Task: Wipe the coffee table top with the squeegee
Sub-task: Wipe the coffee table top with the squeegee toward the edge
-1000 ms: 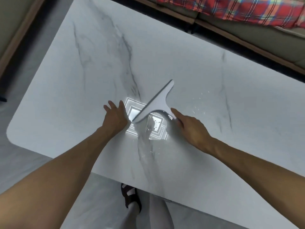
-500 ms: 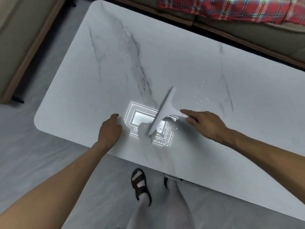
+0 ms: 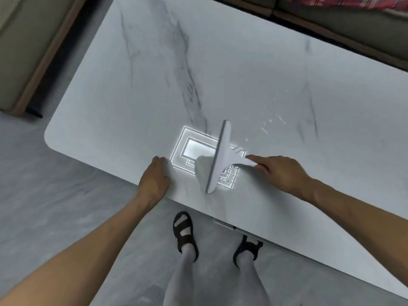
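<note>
Head view is looking down on you as you are standing at the near edge of the tabletop [image 3: 242,62], which is white with grey veins. Your right hand [image 3: 280,171] is holding the squeegee [image 3: 218,160] by the end of its handle. The fingers are curling round the handle and the index finger is lying almost straight along it.

The squeegee is sitting on the near part of the tabletop, between your two hands. Its blade is running from the far side toward you, a little slanted, and its near tip is coming close to the table edge. The blade is crossing a bright reflection [image 3: 194,149] made of nested rectangles, and a soft shadow is lying just left of it. You cannot tell from here if the blade is really touching the surface.

Your left hand [image 3: 154,180] is resting on the tabletop at the near edge, just left of the reflection. Its fingers are loosely bent and it is holding nothing.

Some small drops [image 3: 271,122] are shining on the tabletop beyond and right of the squeegee, apart from it.

Your feet in dark sandals [image 3: 185,230] are standing on the grey floor [image 3: 44,195]. A sofa [image 3: 331,25] is running along the far side.
</note>
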`<state>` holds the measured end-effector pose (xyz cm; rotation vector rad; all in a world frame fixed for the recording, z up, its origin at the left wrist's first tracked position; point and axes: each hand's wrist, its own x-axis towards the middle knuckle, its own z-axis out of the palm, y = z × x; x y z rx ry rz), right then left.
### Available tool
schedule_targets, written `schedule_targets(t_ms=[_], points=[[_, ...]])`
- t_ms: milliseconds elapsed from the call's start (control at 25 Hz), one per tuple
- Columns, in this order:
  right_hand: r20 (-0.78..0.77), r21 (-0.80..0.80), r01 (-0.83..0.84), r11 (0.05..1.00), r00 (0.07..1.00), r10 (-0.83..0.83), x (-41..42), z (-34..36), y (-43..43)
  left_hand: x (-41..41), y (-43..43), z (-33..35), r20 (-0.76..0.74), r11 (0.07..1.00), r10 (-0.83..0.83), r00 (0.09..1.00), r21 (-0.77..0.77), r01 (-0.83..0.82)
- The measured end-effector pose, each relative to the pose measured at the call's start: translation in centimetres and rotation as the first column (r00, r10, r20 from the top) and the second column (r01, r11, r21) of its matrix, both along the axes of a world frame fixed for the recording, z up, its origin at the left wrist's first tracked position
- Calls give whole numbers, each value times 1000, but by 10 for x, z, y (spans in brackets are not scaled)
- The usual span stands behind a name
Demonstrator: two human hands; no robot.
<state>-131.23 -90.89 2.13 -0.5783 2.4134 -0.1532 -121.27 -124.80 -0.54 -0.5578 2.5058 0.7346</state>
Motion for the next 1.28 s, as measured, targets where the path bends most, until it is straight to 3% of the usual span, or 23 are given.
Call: schedule_targets(t_ms=[120, 240, 400, 520, 640, 760, 880, 1120, 1280], points=[[-74, 86, 121, 989, 991, -115, -3, 23, 75, 2, 29, 0, 59, 999, -33, 998, 39, 31], [-141, 43, 96, 994, 986, -89, -3, 29, 81, 4, 37, 0, 77, 996, 77, 994, 46, -80], [-47, -142, -165, 976, 986, 160, -5, 12, -34, 7, 3, 0, 29, 915, 404, 914, -32, -403], [7, -190, -394, 899, 915, 403, -3, -13, -153, 12, -45, -7, 24, 877, 470, 882, -124, -464], [23, -234, -399, 886, 909, 416, -7, -30, -236, 17, -77, -13, 24, 877, 464, 886, -159, -454], [-6, -243, -329, 912, 941, 338, -21, -34, -253, 15, -83, -17, 33, 912, 394, 919, -142, -386], [-12, -216, -166, 962, 986, 168, -44, -28, -202, 8, -71, -17, 20, 962, 259, 966, -88, -257], [-97, -43, 156, 987, 982, -160, -46, 5, 3, -4, 7, -17, 95, 989, -94, 991, -105, 104], [-167, 111, 245, 963, 960, -225, -34, 29, 83, -7, 35, -13, 109, 997, -61, 992, -35, 65]])
